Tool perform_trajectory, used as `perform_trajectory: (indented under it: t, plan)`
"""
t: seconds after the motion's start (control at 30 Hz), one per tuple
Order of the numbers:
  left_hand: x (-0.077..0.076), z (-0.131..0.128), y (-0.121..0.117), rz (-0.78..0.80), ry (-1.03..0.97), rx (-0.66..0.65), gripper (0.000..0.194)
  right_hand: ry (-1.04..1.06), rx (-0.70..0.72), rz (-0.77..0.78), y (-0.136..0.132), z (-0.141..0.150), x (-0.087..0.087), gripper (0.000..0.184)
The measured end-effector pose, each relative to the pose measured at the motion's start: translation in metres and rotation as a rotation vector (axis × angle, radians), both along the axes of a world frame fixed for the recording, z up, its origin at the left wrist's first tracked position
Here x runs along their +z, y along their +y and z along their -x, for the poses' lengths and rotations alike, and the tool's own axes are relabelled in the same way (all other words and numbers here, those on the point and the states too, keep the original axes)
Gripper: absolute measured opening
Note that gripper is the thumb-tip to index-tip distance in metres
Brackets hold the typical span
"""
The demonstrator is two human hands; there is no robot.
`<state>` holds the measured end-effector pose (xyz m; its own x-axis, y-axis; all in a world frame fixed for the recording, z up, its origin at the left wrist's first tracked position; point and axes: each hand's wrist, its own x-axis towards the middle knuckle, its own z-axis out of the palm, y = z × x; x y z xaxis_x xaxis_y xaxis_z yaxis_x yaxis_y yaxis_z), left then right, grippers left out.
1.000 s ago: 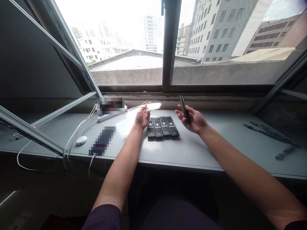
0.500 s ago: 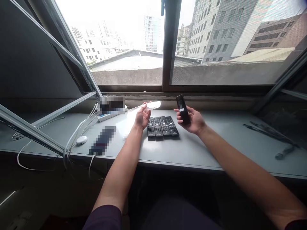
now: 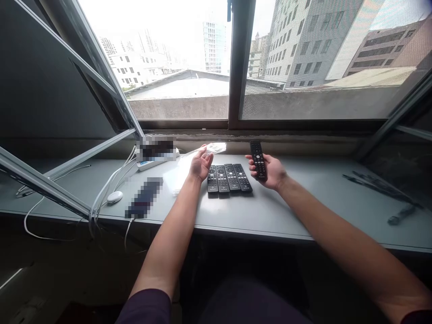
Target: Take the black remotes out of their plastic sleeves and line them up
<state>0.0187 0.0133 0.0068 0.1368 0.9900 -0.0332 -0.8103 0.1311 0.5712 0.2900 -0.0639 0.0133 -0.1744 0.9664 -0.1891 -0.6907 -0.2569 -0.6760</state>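
In the head view, my right hand (image 3: 274,172) is wrapped round a black remote control (image 3: 258,159), held tilted up off the desk with its buttons facing me. My left hand (image 3: 201,165) pinches a clear plastic bag (image 3: 217,148), which sticks out past the fingertips. Between my hands lie several similar black remote controls (image 3: 232,179), side by side on the desk with their buttons up. More clear plastic bags (image 3: 175,175) seem to lie beyond and left of my left wrist, washed out by the light.
The pale desk (image 3: 270,216) runs along a window. To the left are a blurred-out dark device (image 3: 144,198), a round white puck (image 3: 114,197), white cables (image 3: 113,173) and a power strip (image 3: 158,159). Metal frame bars (image 3: 84,155) rise on the left. Dark cables (image 3: 378,184) lie right.
My right hand has turned the remote control, so its button face shows now instead of its back. The left hand stays in place; the plastic bag at its fingers has shifted shape slightly.
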Motion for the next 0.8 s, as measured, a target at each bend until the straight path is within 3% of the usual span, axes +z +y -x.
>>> perform_trajectory:
  t: [0.27, 0.43, 0.63, 0.8]
  plan:
    - [-0.0015, 0.0007, 0.0006, -0.002, 0.003, 0.017, 0.031, -0.087, -0.008, 0.064, 0.0008, 0.0023, -0.0013, 0.019]
    - [-0.0028, 0.0016, 0.0014, -0.008, 0.002, 0.024, 0.034, -0.088, 0.031, 0.043, -0.0005, 0.0050, -0.0006, 0.017]
    - [-0.0035, 0.0014, 0.0020, 0.009, -0.009, 0.034, 0.041, -0.018, 0.121, -0.032, -0.0023, 0.0029, -0.0014, 0.031]
    - [-0.0023, 0.0006, 0.0001, -0.008, 0.014, 0.028, 0.041, -0.010, 0.125, -0.014, -0.0013, 0.0037, -0.0039, 0.027]
